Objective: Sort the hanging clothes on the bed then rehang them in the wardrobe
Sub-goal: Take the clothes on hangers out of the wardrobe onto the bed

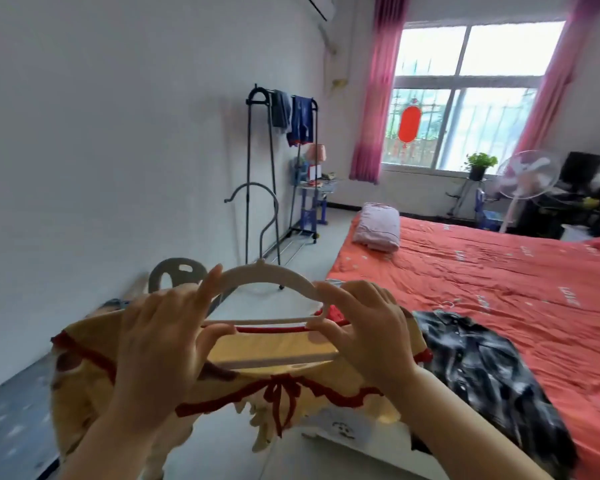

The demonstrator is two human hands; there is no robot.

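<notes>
I hold a pale plastic hanger with a grey hook up in front of me. A yellow garment with red trim and a red bow hangs from it. My left hand grips the hanger's left shoulder and the cloth there. Gripping the right end is my right hand, fingers on the crossbar. A dark patterned shirt lies on the bed's near corner, on the orange sheet.
A black clothes rail with blue and grey garments stands by the left wall. A folded pink quilt lies on the bed. A standing fan, a plant and a desk are near the window. Bare floor runs between wall and bed.
</notes>
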